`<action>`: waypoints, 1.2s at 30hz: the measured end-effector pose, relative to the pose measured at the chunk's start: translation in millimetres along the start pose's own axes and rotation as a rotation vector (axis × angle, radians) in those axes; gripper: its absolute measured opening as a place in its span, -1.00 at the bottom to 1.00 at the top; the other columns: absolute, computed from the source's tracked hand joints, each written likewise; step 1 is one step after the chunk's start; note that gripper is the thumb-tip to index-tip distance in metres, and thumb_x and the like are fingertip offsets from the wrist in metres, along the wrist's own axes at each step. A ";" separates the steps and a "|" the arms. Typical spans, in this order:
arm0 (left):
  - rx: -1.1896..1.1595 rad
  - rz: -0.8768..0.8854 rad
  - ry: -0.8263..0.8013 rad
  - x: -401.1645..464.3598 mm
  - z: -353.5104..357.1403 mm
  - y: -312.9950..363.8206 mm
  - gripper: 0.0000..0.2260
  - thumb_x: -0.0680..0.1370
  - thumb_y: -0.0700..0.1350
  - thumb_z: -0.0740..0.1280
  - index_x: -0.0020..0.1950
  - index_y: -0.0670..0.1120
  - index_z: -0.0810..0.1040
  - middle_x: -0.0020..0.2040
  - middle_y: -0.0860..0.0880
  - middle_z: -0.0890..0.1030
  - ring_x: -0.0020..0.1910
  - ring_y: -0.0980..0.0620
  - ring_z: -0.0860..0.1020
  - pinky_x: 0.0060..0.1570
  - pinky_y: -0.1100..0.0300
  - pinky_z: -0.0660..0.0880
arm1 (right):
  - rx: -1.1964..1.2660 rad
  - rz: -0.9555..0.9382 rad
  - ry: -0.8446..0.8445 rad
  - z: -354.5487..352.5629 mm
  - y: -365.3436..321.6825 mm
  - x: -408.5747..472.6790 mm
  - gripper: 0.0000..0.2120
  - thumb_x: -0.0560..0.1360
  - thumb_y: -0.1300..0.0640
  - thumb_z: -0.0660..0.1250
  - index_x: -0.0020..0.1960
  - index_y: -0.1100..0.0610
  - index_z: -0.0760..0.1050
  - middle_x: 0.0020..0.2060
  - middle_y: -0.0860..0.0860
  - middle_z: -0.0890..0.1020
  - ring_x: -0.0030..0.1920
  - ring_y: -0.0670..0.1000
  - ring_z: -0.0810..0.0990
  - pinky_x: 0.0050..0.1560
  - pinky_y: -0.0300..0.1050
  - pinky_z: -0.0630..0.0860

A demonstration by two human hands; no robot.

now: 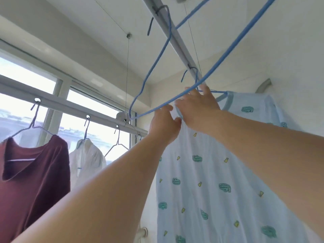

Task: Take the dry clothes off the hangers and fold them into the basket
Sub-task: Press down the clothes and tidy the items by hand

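Observation:
A light blue garment (206, 172) printed with green frogs hangs at the right from a blue hanger on the overhead grey rail (177, 41). My left hand (164, 123) pinches the garment's near shoulder edge. My right hand (196, 107) lies over the fabric near the collar, fingers at the hanger wire. An empty blue hanger (157, 55) hangs from the same rail right in front of my hands. On a second rail (73, 106) by the window hang a maroon shirt (33, 176) and a white shirt (87, 158). No basket is in view.
An empty grey hanger (117, 144) hangs on the window rail right of the white shirt. Thin cables (127, 72) run from the ceiling to the rails. A white wall stands behind the blue garment, with pipes at the top right and bottom.

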State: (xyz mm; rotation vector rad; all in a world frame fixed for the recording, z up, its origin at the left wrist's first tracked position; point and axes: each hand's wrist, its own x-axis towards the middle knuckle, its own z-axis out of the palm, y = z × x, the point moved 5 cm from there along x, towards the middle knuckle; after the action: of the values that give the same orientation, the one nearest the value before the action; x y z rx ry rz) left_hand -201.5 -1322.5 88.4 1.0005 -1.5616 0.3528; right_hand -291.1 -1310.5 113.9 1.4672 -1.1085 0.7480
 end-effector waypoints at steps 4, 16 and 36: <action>0.049 0.027 0.012 9.4 1.8 -4.8 -0.57 0.57 -0.10 0.25 0.43 -0.01 0.26 0.42 -0.04 0.27 0.36 -0.04 0.33 0.12 0.22 0.29 | -0.093 -0.002 -0.072 9.0 -5.1 23.7 -0.56 0.58 0.07 0.08 0.44 0.00 0.18 0.43 0.07 0.26 0.51 0.13 -0.06 0.41 0.30 -0.18; 0.137 0.013 0.036 44.7 15.4 0.3 -0.63 0.58 -0.08 0.15 0.39 0.05 0.30 0.39 -0.02 0.35 0.31 -0.09 0.39 0.27 -0.07 0.34 | 0.112 0.086 0.072 17.4 15.3 44.9 -0.71 0.55 0.15 0.17 0.26 0.08 0.40 0.16 0.07 0.47 0.26 0.11 0.37 0.22 0.12 0.27; 0.021 0.008 0.255 49.6 8.6 -8.5 -0.81 0.58 -0.14 0.17 -0.07 -0.09 0.57 -0.22 -0.03 0.49 -0.19 -0.01 0.40 -0.29 0.18 0.25 | 0.259 0.032 0.092 23.1 52.3 31.6 -0.69 0.55 0.35 0.09 0.16 0.08 0.46 0.09 0.07 0.49 0.13 0.11 0.42 0.08 0.01 0.31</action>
State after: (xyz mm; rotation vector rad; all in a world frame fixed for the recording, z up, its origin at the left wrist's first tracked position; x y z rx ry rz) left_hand -198.0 -1353.3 129.0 0.9264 -1.3339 0.4839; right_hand -330.7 -1338.5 157.6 1.6155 -0.9950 1.0013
